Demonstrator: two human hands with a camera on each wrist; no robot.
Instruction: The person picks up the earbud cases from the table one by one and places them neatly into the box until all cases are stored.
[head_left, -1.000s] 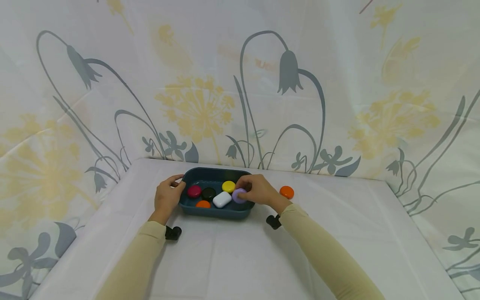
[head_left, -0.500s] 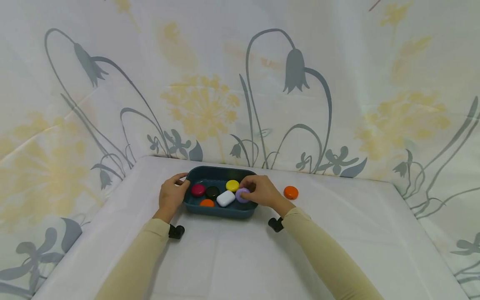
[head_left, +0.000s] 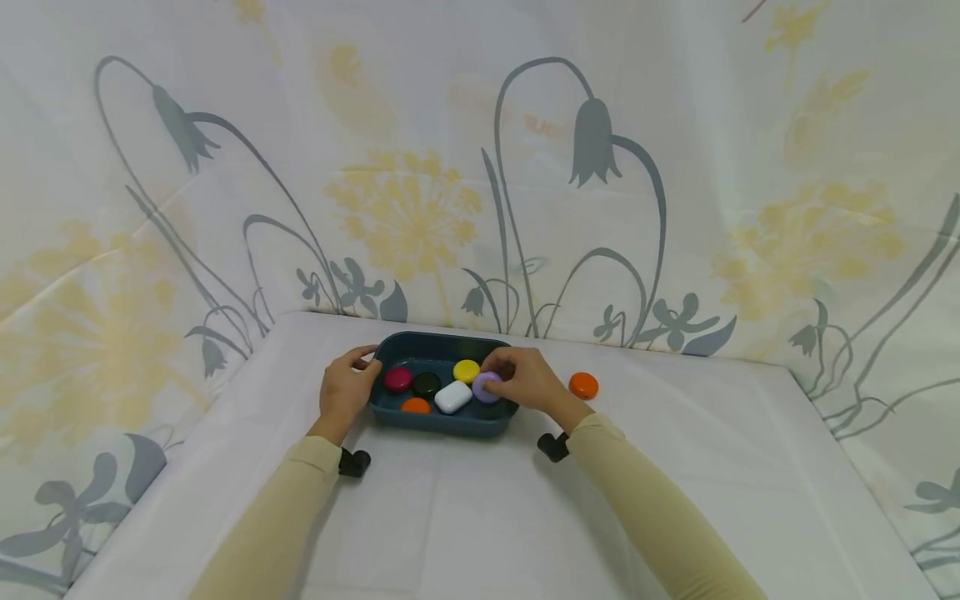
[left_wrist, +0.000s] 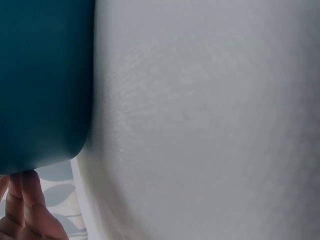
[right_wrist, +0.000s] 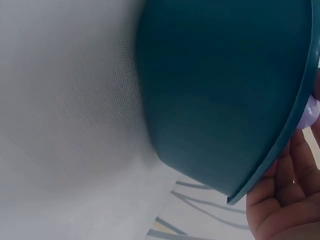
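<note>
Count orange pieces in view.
2. One glossy round orange piece lies on the white cloth, right of the dark teal rectangular tray; another orange piece sits inside it, near side, partly hidden. The right hand may hide more.

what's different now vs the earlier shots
Nothing visibly moved on the table, nothing newly taken or let go; only the head view shifted slightly. The right hand still holds the purple piece in the tray; the left hand still touches the tray's left end.

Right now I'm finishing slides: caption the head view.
Right hand pinches a lilac piece over a blue tray; left hand holds the tray.
</note>
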